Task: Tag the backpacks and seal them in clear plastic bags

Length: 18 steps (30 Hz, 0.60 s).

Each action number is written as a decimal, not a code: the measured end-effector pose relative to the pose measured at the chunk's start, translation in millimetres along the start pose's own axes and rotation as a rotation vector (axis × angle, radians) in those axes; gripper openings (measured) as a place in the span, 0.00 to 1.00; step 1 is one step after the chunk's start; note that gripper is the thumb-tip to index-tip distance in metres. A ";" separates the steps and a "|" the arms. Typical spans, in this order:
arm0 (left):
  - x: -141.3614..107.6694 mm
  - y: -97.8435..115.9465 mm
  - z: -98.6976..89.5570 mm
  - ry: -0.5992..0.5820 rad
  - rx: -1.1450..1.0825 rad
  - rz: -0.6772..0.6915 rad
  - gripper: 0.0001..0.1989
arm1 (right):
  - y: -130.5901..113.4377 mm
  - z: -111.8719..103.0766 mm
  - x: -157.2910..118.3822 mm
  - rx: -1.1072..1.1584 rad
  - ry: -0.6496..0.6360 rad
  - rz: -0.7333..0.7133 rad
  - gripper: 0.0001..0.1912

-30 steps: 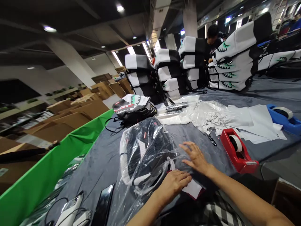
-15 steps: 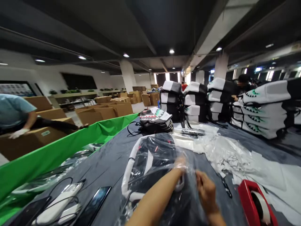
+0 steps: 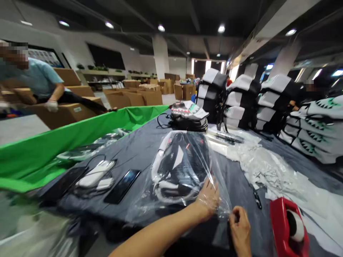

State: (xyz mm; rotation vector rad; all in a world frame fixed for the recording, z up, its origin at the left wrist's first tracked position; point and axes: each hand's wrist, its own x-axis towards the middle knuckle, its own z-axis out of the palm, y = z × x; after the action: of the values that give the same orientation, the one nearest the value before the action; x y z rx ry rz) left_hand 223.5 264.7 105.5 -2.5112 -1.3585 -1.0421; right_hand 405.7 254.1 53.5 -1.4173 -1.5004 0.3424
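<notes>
A black-and-white backpack (image 3: 167, 159) lies on the dark-covered table inside a clear plastic bag (image 3: 146, 208), whose loose mouth faces me. My left hand (image 3: 209, 196) reaches in under the film, its fingers stretched forward against the backpack's lower right side. Glare on the plastic partly veils those fingers. At the bag's right corner my right hand (image 3: 239, 226) is closed, thumb and finger pinching the film's edge. Just beyond the bagged backpack rests a pile of flat backpacks with a shark-mouth print (image 3: 189, 114).
A red tape dispenser (image 3: 278, 221) stands at right, near a black pen-like tool (image 3: 257, 199) and crumpled clear bags (image 3: 268, 167). Backpack stacks (image 3: 238, 103) line the back. Left are a phone (image 3: 122, 186), a white device with cables (image 3: 96, 174), green sheeting (image 3: 88, 130) and a gloved co-worker (image 3: 43, 80) by cartons.
My left hand has drawn back toward me along the backpack. The bag's mouth has flattened, and my right hand stays at its right edge, slightly lower. The camera view has tilted down and shifted left.
</notes>
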 end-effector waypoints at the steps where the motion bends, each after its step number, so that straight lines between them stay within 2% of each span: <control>1: -29.7 9.9 -11.3 0.005 0.014 0.046 0.14 | 1.1 -8.7 -2.8 0.005 -0.051 0.080 0.13; 3: -84.3 20.7 -41.0 0.089 0.099 0.157 0.15 | 4.2 -20.6 -10.9 0.046 -0.143 0.248 0.16; 4: -107.6 20.0 -57.3 0.169 0.178 0.141 0.16 | 4.5 -23.5 -15.2 0.055 -0.173 0.308 0.17; 6: -144.1 5.4 -88.6 0.350 0.426 -0.078 0.19 | 0.2 -23.5 -20.8 0.019 -0.193 0.327 0.20; 8: -168.0 -22.2 -113.8 0.458 0.625 -0.410 0.17 | -9.5 -18.6 -19.1 -0.076 -0.173 0.261 0.23; 10: -184.1 -53.0 -130.9 0.499 0.608 -0.714 0.15 | -19.2 -13.8 -10.9 -0.130 -0.165 0.212 0.25; 12: -197.5 -76.4 -139.4 0.560 0.408 -0.983 0.19 | -23.2 -14.3 -2.0 -0.110 -0.155 0.207 0.25; 14: -210.3 -85.5 -140.2 0.623 0.206 -1.192 0.22 | -20.3 -21.8 1.0 -0.113 -0.119 0.188 0.23; 16: -222.8 -80.0 -135.7 0.660 0.071 -1.332 0.23 | -13.6 -34.0 -5.1 -0.172 -0.101 0.134 0.20; 18: -235.2 -65.1 -129.8 0.652 -0.004 -1.414 0.22 | -6.9 -46.8 -18.9 -0.229 -0.142 0.070 0.19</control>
State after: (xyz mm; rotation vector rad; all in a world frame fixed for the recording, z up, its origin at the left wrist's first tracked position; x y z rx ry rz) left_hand 19.5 87.8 46.1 -0.6571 -2.6933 -1.6895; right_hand 434.9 216.5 71.6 -1.6584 -1.6485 0.3278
